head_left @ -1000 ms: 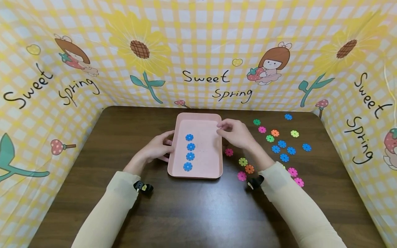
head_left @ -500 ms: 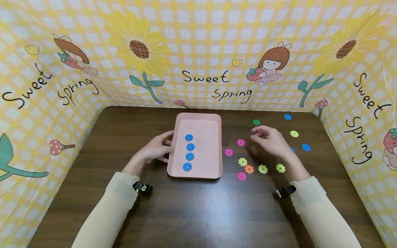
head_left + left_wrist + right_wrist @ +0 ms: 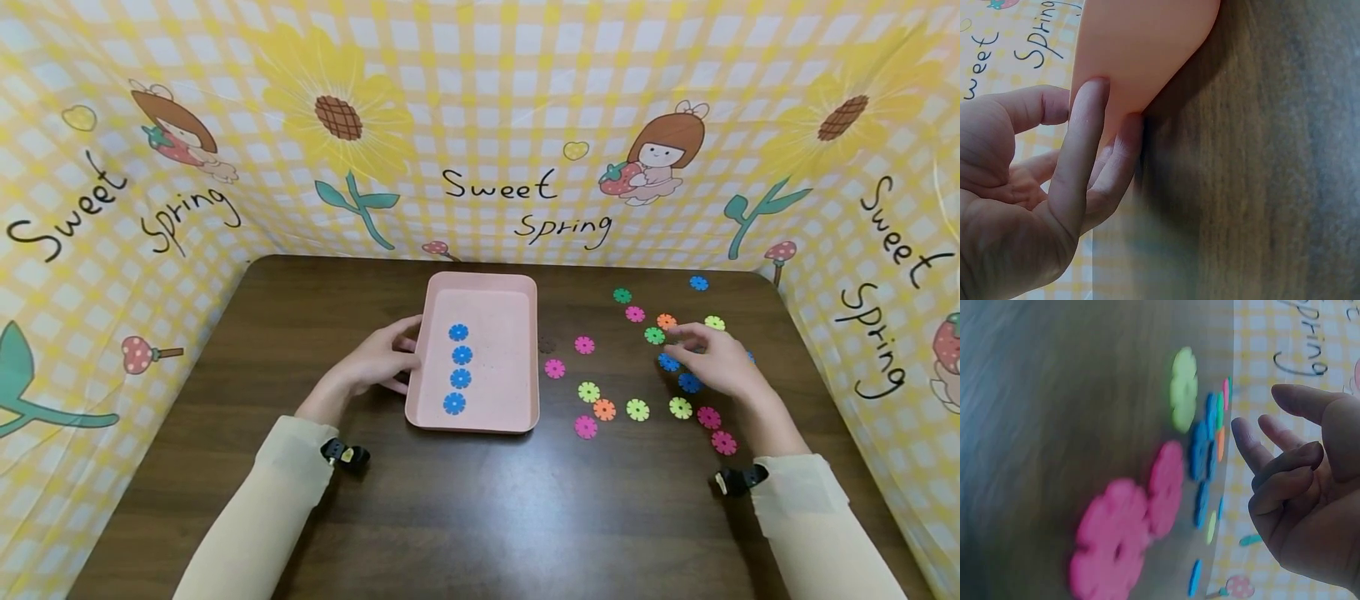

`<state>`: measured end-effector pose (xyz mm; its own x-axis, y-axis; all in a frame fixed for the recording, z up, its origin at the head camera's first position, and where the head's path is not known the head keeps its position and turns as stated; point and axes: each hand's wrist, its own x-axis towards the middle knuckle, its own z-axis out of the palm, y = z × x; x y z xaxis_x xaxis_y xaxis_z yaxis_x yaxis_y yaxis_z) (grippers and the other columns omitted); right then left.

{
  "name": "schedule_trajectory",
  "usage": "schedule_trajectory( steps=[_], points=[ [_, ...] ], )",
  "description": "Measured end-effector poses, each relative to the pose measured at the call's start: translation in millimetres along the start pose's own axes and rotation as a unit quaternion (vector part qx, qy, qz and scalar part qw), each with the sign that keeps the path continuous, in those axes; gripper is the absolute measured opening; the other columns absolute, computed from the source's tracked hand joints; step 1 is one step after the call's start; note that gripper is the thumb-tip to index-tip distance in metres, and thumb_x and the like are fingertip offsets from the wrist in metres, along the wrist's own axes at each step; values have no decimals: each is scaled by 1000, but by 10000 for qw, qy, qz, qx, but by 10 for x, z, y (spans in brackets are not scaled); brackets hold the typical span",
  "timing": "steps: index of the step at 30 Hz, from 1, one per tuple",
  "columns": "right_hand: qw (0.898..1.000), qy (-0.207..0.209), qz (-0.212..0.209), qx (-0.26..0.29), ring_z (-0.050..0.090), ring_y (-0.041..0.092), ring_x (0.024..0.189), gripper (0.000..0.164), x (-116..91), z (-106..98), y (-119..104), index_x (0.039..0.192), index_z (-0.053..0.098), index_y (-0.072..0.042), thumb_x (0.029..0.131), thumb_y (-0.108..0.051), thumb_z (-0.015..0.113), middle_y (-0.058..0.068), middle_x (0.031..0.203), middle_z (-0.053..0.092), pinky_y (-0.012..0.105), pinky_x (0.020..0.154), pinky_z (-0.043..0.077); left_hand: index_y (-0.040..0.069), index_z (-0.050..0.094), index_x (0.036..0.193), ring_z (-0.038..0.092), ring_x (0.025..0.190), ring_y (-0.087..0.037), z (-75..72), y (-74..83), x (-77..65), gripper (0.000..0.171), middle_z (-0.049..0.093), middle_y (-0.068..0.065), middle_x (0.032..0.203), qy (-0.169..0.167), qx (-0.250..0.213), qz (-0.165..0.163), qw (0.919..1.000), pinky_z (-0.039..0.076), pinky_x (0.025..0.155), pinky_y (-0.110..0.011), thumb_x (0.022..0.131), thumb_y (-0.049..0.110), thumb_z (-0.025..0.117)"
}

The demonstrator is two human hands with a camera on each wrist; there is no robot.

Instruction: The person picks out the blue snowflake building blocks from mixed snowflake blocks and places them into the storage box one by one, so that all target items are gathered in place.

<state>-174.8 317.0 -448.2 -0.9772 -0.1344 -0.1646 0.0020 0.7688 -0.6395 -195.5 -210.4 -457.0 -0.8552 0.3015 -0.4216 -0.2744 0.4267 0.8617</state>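
On the outer left wall of the pink tray, the fingertips of my left hand rest, with one fingertip up at the rim in the left wrist view. Inside the tray several blue snowflake discs lie in a column on the left side. My right hand hovers over the loose discs at the right, its fingers loosely bent and nothing between thumb and index finger. Right by its fingertips are a green disc and a blue disc. The hand hides part of the blue group.
Pink discs, yellow-green discs and orange discs lie scattered on the dark wooden table right of the tray. A single blue disc is near the back edge. Checked cloth walls in the table's back and sides.
My right hand has moved from the tray's right rim out to the right, over the loose discs. The left hand and the tray have stayed in place.
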Motion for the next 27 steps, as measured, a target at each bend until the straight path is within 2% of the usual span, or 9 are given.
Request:
schedule_trajectory(
  steps=[9, 17, 23, 27],
  points=[
    [9995, 32, 39, -300, 59, 23, 81, 47, -27, 9, 187, 131, 64, -1, 99, -35, 71, 12, 102, 70, 34, 67, 47, 18, 22, 167, 67, 107, -36, 6, 41, -25, 83, 46, -28, 136, 40, 25, -29, 10000, 64, 71, -47, 96, 4, 63],
    [9984, -101, 82, -551, 58, 26, 82, 48, 4, 69, 191, 128, 68, -3, 94, -36, 77, 12, 101, 65, 34, 67, 47, 18, 22, 167, 66, 107, -37, 13, 4, -12, 83, 46, -28, 137, 1, -32, -25, 10000, 64, 71, -47, 96, 3, 62],
    [9985, -193, 113, -509, 55, 23, 76, 43, 30, 80, 166, 123, 69, 0, 94, -31, 78, 8, 93, 61, 34, 64, 44, 18, 22, 167, 67, 107, -37, 6, -6, -8, 84, 46, -28, 136, 10, -40, -18, 10000, 64, 70, -47, 95, 3, 63],
    [9981, -295, 188, -499, 56, 26, 81, 44, 42, 71, 145, 121, 67, 1, 94, -31, 78, 11, 97, 61, 36, 67, 46, 19, 22, 167, 66, 107, -37, 2, 9, -23, 84, 46, -28, 136, 25, -3, -33, 10000, 64, 71, -48, 95, 3, 63]
  ],
)
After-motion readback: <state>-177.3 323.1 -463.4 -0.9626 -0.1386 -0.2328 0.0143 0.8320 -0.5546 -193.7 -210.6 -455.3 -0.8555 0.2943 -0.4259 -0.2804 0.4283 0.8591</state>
